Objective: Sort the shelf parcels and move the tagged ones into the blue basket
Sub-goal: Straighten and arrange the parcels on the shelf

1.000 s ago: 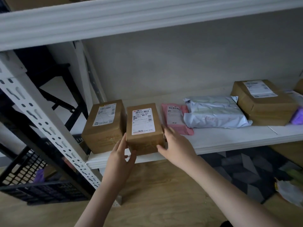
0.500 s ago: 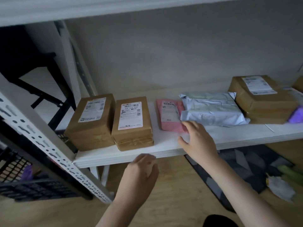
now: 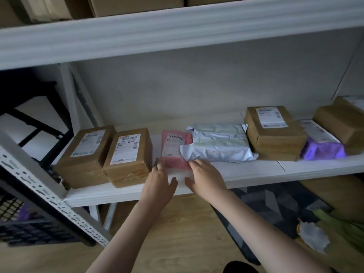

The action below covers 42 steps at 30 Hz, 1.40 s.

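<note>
We have our left hand and right hand, fingers spread and gripping nothing, just before the pink parcel, every parcel unmoved on the shelf, blue basket waiting far left.

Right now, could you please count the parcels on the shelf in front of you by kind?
Brown cardboard boxes: 4
Pink mailer bags: 1
Pale grey-white mailer bags: 1
Purple mailer bags: 1
Total: 7
</note>
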### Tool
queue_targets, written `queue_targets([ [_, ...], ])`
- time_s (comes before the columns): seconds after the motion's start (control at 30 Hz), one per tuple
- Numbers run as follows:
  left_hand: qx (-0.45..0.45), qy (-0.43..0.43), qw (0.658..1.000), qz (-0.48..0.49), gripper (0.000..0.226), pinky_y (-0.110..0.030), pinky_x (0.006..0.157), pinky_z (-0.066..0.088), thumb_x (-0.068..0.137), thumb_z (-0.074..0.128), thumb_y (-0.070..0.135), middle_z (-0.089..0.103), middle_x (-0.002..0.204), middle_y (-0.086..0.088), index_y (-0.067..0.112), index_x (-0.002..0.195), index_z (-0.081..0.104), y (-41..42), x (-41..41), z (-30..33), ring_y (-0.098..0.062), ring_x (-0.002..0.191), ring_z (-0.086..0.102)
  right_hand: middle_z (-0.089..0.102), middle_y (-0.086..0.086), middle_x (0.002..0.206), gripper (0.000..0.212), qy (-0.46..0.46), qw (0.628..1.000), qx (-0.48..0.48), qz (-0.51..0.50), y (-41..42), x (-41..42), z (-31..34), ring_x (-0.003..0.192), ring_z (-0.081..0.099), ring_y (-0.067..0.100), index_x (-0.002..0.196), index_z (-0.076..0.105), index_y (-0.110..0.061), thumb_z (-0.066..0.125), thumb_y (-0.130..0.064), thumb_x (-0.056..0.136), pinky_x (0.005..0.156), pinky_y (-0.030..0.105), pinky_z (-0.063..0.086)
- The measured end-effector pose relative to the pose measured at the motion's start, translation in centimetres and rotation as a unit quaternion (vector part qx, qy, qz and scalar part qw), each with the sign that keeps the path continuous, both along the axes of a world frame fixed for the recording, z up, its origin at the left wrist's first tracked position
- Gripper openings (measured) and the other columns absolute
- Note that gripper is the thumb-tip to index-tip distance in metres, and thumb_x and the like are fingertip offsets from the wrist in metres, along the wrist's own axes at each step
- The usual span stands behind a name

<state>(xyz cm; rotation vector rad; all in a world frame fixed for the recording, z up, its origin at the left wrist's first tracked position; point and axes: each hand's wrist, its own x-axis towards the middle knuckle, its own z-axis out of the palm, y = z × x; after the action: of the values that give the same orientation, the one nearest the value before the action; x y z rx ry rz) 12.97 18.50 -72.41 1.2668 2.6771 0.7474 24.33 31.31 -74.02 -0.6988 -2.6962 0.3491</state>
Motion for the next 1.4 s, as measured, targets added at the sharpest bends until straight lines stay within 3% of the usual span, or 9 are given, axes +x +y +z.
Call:
queue_targets([
  [0.13,0.012,-0.002,1.0,0.028,0.094,-0.038,0.09,0.049,0.092,0.063,0.029,0.056,0.128,-0.025,-0.006,0.152,0.001,1.9,-1.9,-0.2,-0.036,0.115,0.059,0.059,0.004,0.123,0.045,-0.021,1.0,-0.01,-0.011,1.2,-1.6,0.2,0.118,0.052,0.024,0.127,0.055,-0.013,0.06,-0.042,0.093,0.09,0.038,0.052],
  [0.47,-0.009,0.012,0.999,-0.043,0.065,-0.034,0.09,0.047,0.09,0.062,0.039,0.058,0.127,-0.008,0.011,0.142,0.036,-0.3,-2.3,-1.2,-0.027,0.116,0.056,0.055,0.002,0.129,0.049,-0.031,0.999,-0.015,0.023,-0.2,-2.0,-0.4,0.117,0.051,0.024,0.131,0.055,-0.012,0.06,-0.044,0.093,0.096,0.036,0.046],
  [0.6,0.008,-0.03,0.997,-0.071,0.061,-0.028,0.082,0.051,0.089,0.06,0.044,0.059,0.12,0.006,0.029,0.142,0.033,-4.2,0.7,-0.8,-0.011,0.102,0.06,0.052,-0.004,0.138,0.055,-0.041,0.998,-0.02,0.046,-2.4,1.8,0.1,0.126,0.046,0.019,0.142,0.049,-0.016,0.058,-0.044,0.095,0.106,0.032,0.039],
  [0.7,0.014,-0.05,0.996,-0.069,0.065,-0.016,0.071,0.043,0.091,0.06,0.047,0.057,0.115,0.013,0.034,0.148,0.031,-7.2,2.6,-0.5,-0.005,0.081,0.058,0.051,-0.01,0.138,0.056,-0.045,0.997,-0.03,0.057,-3.8,4.6,0.1,0.127,0.044,0.013,0.142,0.049,-0.022,0.055,-0.05,0.094,0.107,0.031,0.037],
  [0.8,0.034,-0.049,0.998,-0.034,0.068,-0.02,0.081,0.046,0.09,0.062,0.047,0.056,0.125,0.01,0.026,0.149,0.036,-8.0,1.8,-1.0,-0.005,0.098,0.059,0.051,-0.012,0.137,0.061,-0.039,0.997,-0.036,0.053,-3.5,5.1,0.4,0.126,0.044,0.011,0.144,0.047,-0.024,0.056,-0.053,0.092,0.106,0.03,0.04],
  [0.9,0.002,0.034,0.999,-0.025,0.075,-0.033,0.09,0.051,0.088,0.058,0.056,0.048,0.143,0.005,0.023,0.15,0.033,-6.7,0.3,-1.4,-0.017,0.12,0.054,0.048,-0.005,0.141,0.072,-0.068,0.997,-0.014,0.037,-2.2,3.3,0.6,0.129,0.041,0.017,0.145,0.044,-0.018,0.058,-0.057,0.087,0.105,0.035,0.041],
  [1.03,-0.052,0.115,0.991,-0.04,0.067,-0.037,0.075,0.054,0.085,0.044,0.075,0.056,0.119,0.005,0.023,0.127,0.046,-4.2,-1.0,-1.4,-0.02,0.107,0.059,0.052,-0.001,0.131,0.072,-0.111,0.993,0.03,0.027,-1.0,0.3,0.1,0.121,0.045,0.022,0.13,0.051,-0.016,0.052,-0.071,0.082,0.099,0.038,0.044],
  [1.17,-0.051,0.156,0.986,-0.03,0.056,-0.036,0.064,0.051,0.087,0.047,0.069,0.056,0.106,0.003,0.019,0.112,0.048,-3.2,-1.7,-1.9,-0.023,0.095,0.062,0.053,0.003,0.13,0.072,-0.079,0.996,0.036,0.025,-1.1,-0.7,-1.0,0.12,0.046,0.025,0.135,0.049,-0.016,0.055,-0.066,0.084,0.099,0.038,0.043],
  [1.4,-0.002,0.152,0.988,-0.038,0.059,-0.036,0.067,0.054,0.087,0.056,0.059,0.055,0.122,0.004,0.018,0.129,0.048,-5.2,-0.8,-3.1,-0.02,0.104,0.06,0.046,0.001,0.136,0.071,-0.012,0.998,-0.01,0.054,-2.9,1.2,-2.0,0.126,0.042,0.022,0.144,0.042,-0.02,0.065,-0.049,0.084,0.109,0.038,0.038],
])
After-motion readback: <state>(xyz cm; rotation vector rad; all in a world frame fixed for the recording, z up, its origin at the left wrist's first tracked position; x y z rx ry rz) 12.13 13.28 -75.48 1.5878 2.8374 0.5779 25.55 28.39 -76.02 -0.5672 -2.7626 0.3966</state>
